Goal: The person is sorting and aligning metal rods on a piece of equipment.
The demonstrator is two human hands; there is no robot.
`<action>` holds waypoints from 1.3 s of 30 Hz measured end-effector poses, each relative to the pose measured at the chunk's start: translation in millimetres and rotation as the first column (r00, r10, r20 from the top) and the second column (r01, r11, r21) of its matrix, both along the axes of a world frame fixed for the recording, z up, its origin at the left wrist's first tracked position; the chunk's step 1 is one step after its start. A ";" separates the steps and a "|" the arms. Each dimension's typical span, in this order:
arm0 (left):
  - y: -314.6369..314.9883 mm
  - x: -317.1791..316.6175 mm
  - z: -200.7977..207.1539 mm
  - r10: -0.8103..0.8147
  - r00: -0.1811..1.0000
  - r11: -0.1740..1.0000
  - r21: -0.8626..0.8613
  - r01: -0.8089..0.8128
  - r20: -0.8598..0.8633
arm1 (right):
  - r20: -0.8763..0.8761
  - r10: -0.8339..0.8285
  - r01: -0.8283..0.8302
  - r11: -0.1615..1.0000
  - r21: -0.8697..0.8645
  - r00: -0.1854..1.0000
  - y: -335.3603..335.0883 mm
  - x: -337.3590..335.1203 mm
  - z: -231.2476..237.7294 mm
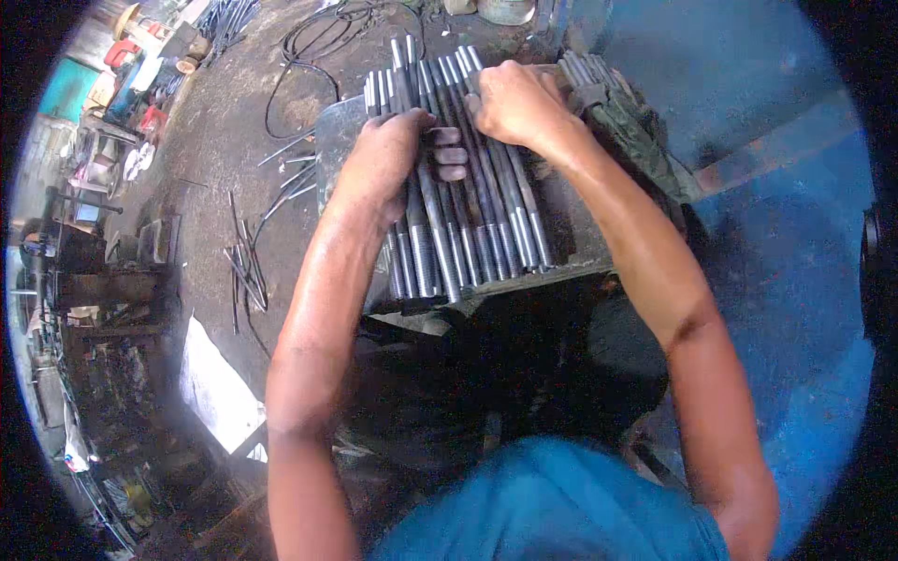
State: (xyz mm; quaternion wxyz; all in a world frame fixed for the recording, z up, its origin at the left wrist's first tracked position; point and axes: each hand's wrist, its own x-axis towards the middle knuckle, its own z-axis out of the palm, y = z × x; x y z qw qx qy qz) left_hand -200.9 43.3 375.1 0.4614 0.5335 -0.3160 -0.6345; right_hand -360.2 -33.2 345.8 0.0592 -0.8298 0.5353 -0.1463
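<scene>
Several grey metal rods with threaded ends (486,201) lie side by side in a row, running away from me. My left hand (388,154) is closed around rods at the row's left part, its fingertips showing between them. Two rods (404,56) there stick out farther at the far end than those around them. My right hand (519,105) is a closed fist over the far right part of the row. Whatever its fingers hold is hidden behind the knuckles.
The rods rest on a low, worn support (580,238). Beyond my right hand lie more rods (585,70) beside dark cloth (627,131). Thin dark rods (245,266), a white sheet (215,388) and a coiled black cable (309,47) lie leftward. Machinery (70,234) stands far left.
</scene>
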 end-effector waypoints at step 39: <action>-14.6 28.0 -3.0 0.003 0.997 0.995 -0.098 0.004 0.073 | 0.572 0.054 -0.097 0.994 0.046 0.819 -40.9 -6.4 0.9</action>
